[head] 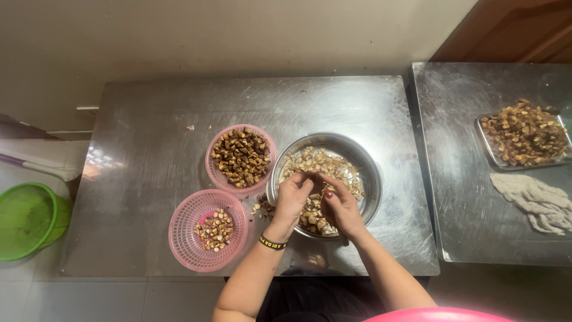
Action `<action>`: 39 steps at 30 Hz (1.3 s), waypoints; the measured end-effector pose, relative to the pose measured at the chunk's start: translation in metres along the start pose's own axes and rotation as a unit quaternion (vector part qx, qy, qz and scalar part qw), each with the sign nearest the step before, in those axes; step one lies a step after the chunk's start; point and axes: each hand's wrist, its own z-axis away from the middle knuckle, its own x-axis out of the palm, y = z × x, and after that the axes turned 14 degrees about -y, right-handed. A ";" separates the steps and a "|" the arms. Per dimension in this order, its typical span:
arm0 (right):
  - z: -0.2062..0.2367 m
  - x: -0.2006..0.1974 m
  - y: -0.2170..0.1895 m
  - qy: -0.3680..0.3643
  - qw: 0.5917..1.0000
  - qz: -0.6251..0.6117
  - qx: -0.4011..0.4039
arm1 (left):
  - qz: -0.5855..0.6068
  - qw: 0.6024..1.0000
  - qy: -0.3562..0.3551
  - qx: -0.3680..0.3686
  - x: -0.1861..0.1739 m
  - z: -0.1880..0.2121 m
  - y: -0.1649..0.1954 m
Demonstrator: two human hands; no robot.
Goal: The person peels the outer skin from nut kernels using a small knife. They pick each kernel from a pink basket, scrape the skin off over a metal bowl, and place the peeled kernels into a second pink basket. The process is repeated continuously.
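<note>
At frame centre, a small, light, hard nut piece (314, 176) is pinched between fingertips of left hand (293, 200) and right hand (339, 209) over the steel bowl (374, 179).

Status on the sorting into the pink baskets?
Done: far pink basket is heaped with dark pieces; near pink basket has a small pile. In hand: left hand and right hand meet over the steel bowl. Left: many pieces remain in it.

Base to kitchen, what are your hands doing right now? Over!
Left hand and right hand together over the steel bowl, pinching a small nut piece. Two pink baskets alongside, both holding pieces. Nothing blocking. Over.
</note>
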 end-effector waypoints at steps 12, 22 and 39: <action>0.006 0.011 -0.021 0.021 0.956 0.292 -0.024 | 0.087 0.995 0.032 0.024 -0.005 0.000 0.005; -0.003 0.021 -0.031 -0.003 0.908 0.393 -0.146 | -0.018 0.998 0.053 0.040 0.004 0.003 0.007; -0.007 0.005 -0.050 0.092 0.987 0.110 0.070 | 0.020 0.998 0.057 0.034 -0.005 -0.007 0.005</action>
